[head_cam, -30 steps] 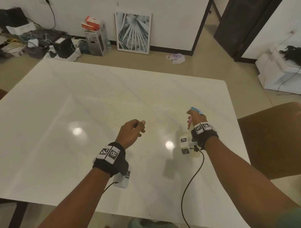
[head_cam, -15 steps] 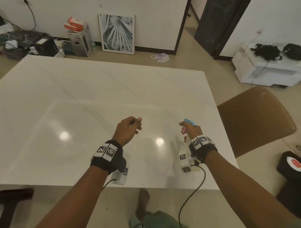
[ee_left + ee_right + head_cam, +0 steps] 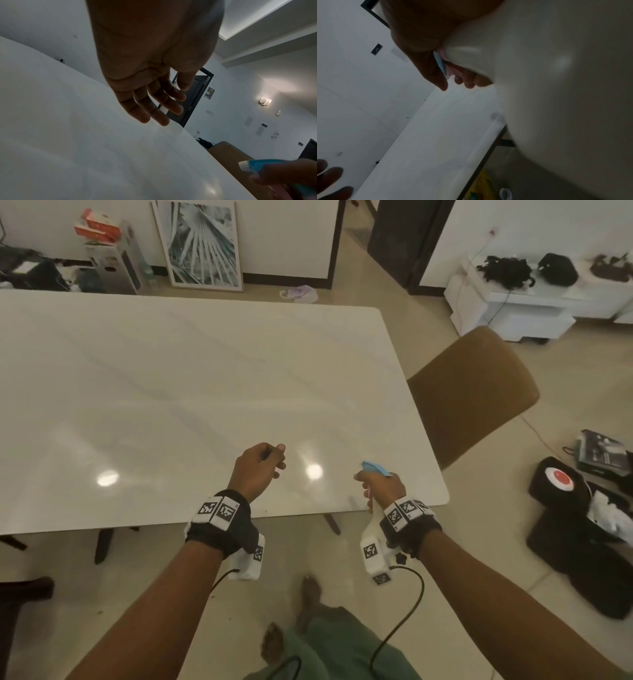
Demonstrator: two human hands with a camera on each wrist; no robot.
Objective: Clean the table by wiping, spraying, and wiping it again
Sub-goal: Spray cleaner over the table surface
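Observation:
The white marble table (image 3: 171, 392) fills the left of the head view. Above its near right corner, my right hand (image 3: 382, 486) grips a spray bottle by the neck. Its blue nozzle head (image 3: 376, 468) points left over the tabletop, and its white body (image 3: 371, 525) hangs below my wrist. In the right wrist view the white bottle body (image 3: 547, 88) fills the right side, with my fingers (image 3: 469, 79) curled round the neck. My left hand (image 3: 262, 469) hovers over the near edge with loosely curled fingers and holds nothing. In the left wrist view that left hand (image 3: 154, 105) shows relaxed fingers, with the blue nozzle (image 3: 254, 165) at lower right.
A brown chair (image 3: 472, 392) stands against the table's right side. Black bags (image 3: 579, 529) lie on the floor at the right, and a low white cabinet (image 3: 513, 302) stands behind them. A framed picture (image 3: 200, 244) and boxes (image 3: 113, 258) lean on the far wall.
The view has pulled back and swung right. Both hands have drawn back toward the table's near edge. The right hand keeps its grip on the bottle; the left stays empty.

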